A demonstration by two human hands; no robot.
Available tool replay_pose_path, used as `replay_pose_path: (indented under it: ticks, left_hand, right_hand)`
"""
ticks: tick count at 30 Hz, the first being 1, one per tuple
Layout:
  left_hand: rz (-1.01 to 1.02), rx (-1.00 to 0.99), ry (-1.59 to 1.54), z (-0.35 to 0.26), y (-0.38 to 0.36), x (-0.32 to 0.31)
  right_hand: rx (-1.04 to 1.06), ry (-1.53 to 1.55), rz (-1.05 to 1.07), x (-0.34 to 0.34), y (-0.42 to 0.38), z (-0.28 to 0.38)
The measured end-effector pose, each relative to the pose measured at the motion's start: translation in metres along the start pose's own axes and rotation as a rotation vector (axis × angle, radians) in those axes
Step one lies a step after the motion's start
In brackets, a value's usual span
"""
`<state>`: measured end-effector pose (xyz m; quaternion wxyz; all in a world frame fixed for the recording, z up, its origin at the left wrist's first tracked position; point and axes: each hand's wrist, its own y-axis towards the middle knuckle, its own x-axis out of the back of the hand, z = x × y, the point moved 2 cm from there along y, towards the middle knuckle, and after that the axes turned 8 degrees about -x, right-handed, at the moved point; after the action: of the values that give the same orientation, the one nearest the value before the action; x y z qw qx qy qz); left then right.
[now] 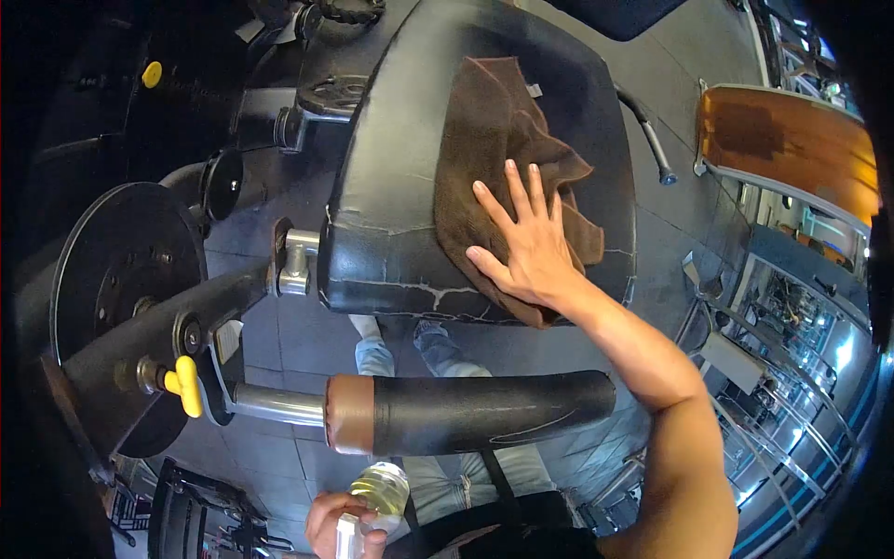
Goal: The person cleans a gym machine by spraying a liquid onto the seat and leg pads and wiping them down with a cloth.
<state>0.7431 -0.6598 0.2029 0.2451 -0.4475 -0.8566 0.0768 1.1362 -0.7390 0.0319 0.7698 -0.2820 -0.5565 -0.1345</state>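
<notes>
My right hand (531,247) lies flat with its fingers spread on a brown cloth (475,140). Bunched and folded along its right side, the cloth rests on a black padded seat (391,186) whose cover is cracked and worn. Down at the bottom edge, my left hand (331,522) is wrapped round a clear spray bottle (380,489) with yellowish liquid inside and a white top. Part of the bottle is hidden by my fingers.
A black padded roller (494,410) with a brown end crosses in front of me. On the left are a machine arm with a yellow knob (186,387) and a round black plate (126,270). An orange-brown board (787,140) and metal frames stand at right.
</notes>
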Motion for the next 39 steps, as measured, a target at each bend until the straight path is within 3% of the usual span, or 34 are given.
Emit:
replay_pose_path:
  ticks: [2, 6, 11, 12, 14, 17, 20, 24, 27, 30, 35, 37, 39]
  left_hand:
    - [-0.023, -0.009, -0.050, 0.006, 0.005, 0.001]
    - [0.024, -0.031, 0.048, 0.005, 0.013, 0.002]
    - [0.008, 0.029, -0.085, 0.002, -0.005, -0.001]
    - [0.003, -0.016, 0.007, -0.004, -0.002, 0.000]
    - [-0.007, -0.103, 0.178, -0.019, 0.005, -0.001]
    - [-0.138, 0.153, -0.384, 0.026, -0.046, 0.000]
    - [-0.046, -0.182, 0.129, -0.015, 0.004, -0.005]
    - [0.010, -0.128, 0.056, -0.022, 0.021, -0.014]
    - [0.049, -0.067, 0.008, -0.022, 0.027, -0.018]
    - [-0.108, 0.079, -0.140, -0.009, 0.010, -0.024]
    - [-0.032, -0.025, 0.066, -0.006, 0.010, -0.014]
    - [-0.053, -0.006, 0.076, 0.002, -0.002, -0.013]
    - [-0.053, -0.113, 0.150, -0.004, 0.003, -0.009]
  right_hand:
    - [-0.011, -0.013, -0.018, -0.003, 0.016, 0.002]
    - [-0.061, 0.004, -0.149, -0.033, 0.135, 0.003]
    - [-0.269, 0.020, -0.186, -0.050, 0.269, 0.008]
    - [-0.314, 0.011, -0.191, -0.049, 0.277, 0.013]
    - [-0.261, 0.051, -0.219, -0.050, 0.267, 0.016]
    - [-0.125, 0.112, -0.240, -0.041, 0.203, 0.022]
    - [0.046, 0.079, -0.252, -0.027, 0.080, 0.023]
    - [-0.048, 0.050, 0.032, -0.002, -0.043, -0.005]
    - [-0.074, 0.079, 0.023, 0.001, -0.030, -0.025]
    - [-0.235, 0.026, -0.096, -0.013, 0.045, -0.071]
    - [-0.547, 0.040, -0.043, -0.024, 0.206, -0.148]
    - [-0.579, 0.024, -0.064, -0.029, 0.224, -0.154]
    - [-0.532, 0.001, -0.080, -0.031, 0.215, -0.148]
